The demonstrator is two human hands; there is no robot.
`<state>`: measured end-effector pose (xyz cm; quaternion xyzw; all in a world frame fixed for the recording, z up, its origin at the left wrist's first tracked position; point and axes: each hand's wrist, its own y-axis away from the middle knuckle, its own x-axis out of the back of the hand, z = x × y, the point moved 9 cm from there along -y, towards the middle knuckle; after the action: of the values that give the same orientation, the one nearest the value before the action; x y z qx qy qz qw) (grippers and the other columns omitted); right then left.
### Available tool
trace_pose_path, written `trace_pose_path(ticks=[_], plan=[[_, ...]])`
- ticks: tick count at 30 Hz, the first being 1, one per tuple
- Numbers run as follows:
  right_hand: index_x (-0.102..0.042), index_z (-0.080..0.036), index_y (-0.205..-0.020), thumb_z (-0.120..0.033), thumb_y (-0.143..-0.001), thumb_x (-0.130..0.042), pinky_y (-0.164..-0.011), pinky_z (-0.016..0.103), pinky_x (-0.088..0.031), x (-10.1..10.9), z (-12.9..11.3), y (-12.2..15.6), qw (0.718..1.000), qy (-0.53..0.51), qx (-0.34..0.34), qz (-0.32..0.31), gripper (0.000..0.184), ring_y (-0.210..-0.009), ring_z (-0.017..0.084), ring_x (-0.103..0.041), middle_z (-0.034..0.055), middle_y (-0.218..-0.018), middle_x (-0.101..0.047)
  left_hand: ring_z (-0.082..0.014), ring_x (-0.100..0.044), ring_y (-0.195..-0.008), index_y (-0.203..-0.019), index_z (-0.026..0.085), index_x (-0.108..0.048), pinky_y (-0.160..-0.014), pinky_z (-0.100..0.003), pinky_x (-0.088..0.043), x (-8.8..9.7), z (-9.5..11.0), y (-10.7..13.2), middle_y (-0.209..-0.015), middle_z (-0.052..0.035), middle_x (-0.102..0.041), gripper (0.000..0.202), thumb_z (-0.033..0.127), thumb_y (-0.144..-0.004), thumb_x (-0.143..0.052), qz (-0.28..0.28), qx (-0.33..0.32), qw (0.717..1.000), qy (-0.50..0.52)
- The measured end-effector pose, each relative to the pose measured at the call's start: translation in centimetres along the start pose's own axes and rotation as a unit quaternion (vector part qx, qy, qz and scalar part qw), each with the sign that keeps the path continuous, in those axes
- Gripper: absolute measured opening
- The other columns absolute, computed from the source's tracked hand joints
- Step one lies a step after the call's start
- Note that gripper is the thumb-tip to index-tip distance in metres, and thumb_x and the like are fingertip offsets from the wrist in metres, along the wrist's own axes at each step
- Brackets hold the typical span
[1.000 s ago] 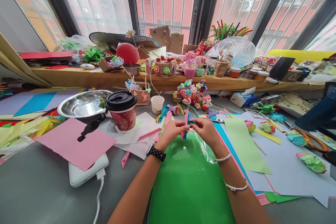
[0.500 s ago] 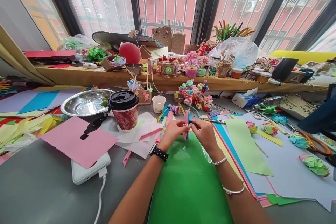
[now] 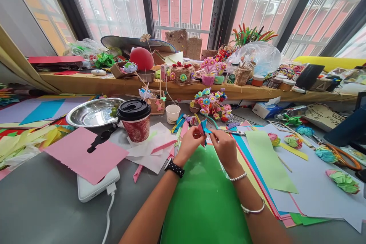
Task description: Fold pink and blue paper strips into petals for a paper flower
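Note:
Between my hands, over the far end of a glossy green sheet [image 3: 206, 198], is a small piece of folded paper [image 3: 203, 129] in pink and blue. My left hand [image 3: 189, 143] grips its pink side, fingers curled and thumb pressed in. On the blue side, my right hand [image 3: 224, 146] pinches a folded blue tip between thumb and finger. My fingers hide part of the piece. Pink folded strips [image 3: 163, 146] lie on white paper left of my left hand. A light green paper strip [image 3: 268, 160] lies right of my right hand.
A lidded coffee cup [image 3: 134, 122], a metal bowl [image 3: 91, 112] and a small paper cup [image 3: 173, 113] stand to the left. Pink paper [image 3: 87, 154] rests on a white power bank [image 3: 100, 187]. Folded paper flowers [image 3: 342, 180] and orange-handled scissors [image 3: 344, 156] lie at right.
The folded paper has turned, so its blue side now faces me more and its points spread out. My right hand has moved slightly right and down; my left hand stays nearly in place.

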<state>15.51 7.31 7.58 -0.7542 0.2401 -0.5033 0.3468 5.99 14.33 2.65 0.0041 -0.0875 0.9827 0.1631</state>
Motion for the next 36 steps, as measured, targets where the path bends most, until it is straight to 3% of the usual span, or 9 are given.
trace_pose_path(ticks=[5, 8, 10, 14, 17, 19, 24, 36], plan=[[-0.064, -0.013, -0.081, -0.02, -0.084, -0.04, -0.055, 0.024, -0.04, 0.2, -0.9, 0.1, 0.998, 0.054, 0.029, 0.002, 0.025, -0.06, 0.016, -0.059, 0.0062, -0.067, -0.065, -0.0104, -0.056, -0.052, -0.07, 0.016, -0.049, -0.055, -0.025, -0.046, -0.8, 0.7, 0.4, -0.065, 0.0005, -0.059, 0.026, 0.033, -0.06, -0.066, -0.016, -0.014, 0.998, 0.05], [-0.063, -0.013, -0.079, -0.019, -0.084, -0.04, -0.055, 0.023, -0.039, 0.3, -1.3, 0.1, 0.997, 0.066, 0.044, 0.009, 0.025, -0.059, 0.015, -0.058, 0.006, -0.065, -0.064, -0.0103, -0.056, -0.053, -0.07, 0.016, -0.048, -0.054, -0.025, -0.045, -0.6, 0.9, 0.4, -0.063, 0.0011, -0.058, 0.027, 0.035, -0.06, -0.066, 0.009, -0.02, 0.999, 0.05], [-0.063, -0.012, -0.08, -0.019, -0.084, -0.041, -0.056, 0.024, -0.039, 0.5, -1.3, 0.2, 0.997, 0.067, 0.045, 0.017, 0.024, -0.061, 0.016, -0.059, 0.0069, -0.067, -0.065, -0.0109, -0.056, -0.057, -0.071, 0.016, -0.049, -0.056, -0.024, -0.045, -0.6, 0.9, 0.3, -0.063, 0.001, -0.057, 0.029, 0.034, -0.057, -0.068, -0.006, -0.012, 0.998, 0.063], [-0.063, -0.014, -0.085, -0.02, -0.084, -0.041, -0.059, 0.024, -0.041, 1.2, -0.6, 0.1, 0.998, 0.044, 0.021, 0.035, 0.023, -0.067, 0.016, -0.06, 0.0081, -0.075, -0.066, -0.0134, -0.057, -0.075, -0.086, 0.015, -0.055, -0.067, -0.025, -0.045, -1.0, 0.5, 0.3, -0.08, -0.0034, -0.06, 0.039, 0.031, -0.054, -0.072, -0.081, 0.05, 0.981, 0.172], [-0.062, -0.016, -0.09, -0.019, -0.084, -0.04, -0.062, 0.025, -0.043, 1.5, -0.5, 0.0, 0.999, 0.024, 0.021, 0.036, 0.023, -0.071, 0.017, -0.06, 0.0076, -0.078, -0.066, -0.0127, -0.057, -0.079, -0.095, 0.018, -0.058, -0.075, -0.027, -0.044, -0.4, 0.2, 0.4, -0.09, -0.0043, -0.06, 0.038, 0.044, -0.066, -0.059, -0.073, 0.097, 0.954, 0.275], [-0.062, -0.017, -0.093, -0.019, -0.085, -0.04, -0.064, 0.026, -0.043, 1.4, -0.8, 0.0, 0.999, 0.017, 0.037, 0.028, 0.023, -0.073, 0.017, -0.06, 0.0073, -0.08, -0.066, -0.012, -0.057, -0.076, -0.095, 0.02, -0.059, -0.075, -0.028, -0.044, 0.0, 0.0, 0.4, -0.089, -0.0037, -0.061, 0.035, 0.043, -0.068, -0.058, -0.062, 0.114, 0.944, 0.303], [-0.063, -0.018, -0.093, -0.021, -0.085, -0.042, -0.065, 0.025, -0.043, 1.3, -1.5, 0.0, 0.998, -0.002, 0.062, 0.019, 0.023, -0.073, 0.016, -0.06, 0.0066, -0.081, -0.067, -0.0115, -0.058, -0.074, -0.086, 0.017, -0.06, -0.076, -0.029, -0.045, 0.2, -0.9, 0.3, -0.09, -0.0029, -0.062, 0.026, 0.026, -0.062, -0.068, -0.062, 0.131, 0.936, 0.322], [-0.063, -0.019, -0.09, -0.022, -0.084, -0.044, -0.067, 0.026, -0.044, 1.6, -1.4, -0.1, 0.997, -0.046, 0.053, 0.018, 0.02, -0.076, 0.016, -0.059, 0.0054, -0.082, -0.066, -0.0093, -0.059, -0.069, -0.076, 0.012, -0.06, -0.072, -0.025, -0.047, -0.5, -1.5, 0.2, -0.083, -0.0032, -0.062, 0.021, 0.023, -0.061, -0.069, -0.087, 0.124, 0.942, 0.301]])
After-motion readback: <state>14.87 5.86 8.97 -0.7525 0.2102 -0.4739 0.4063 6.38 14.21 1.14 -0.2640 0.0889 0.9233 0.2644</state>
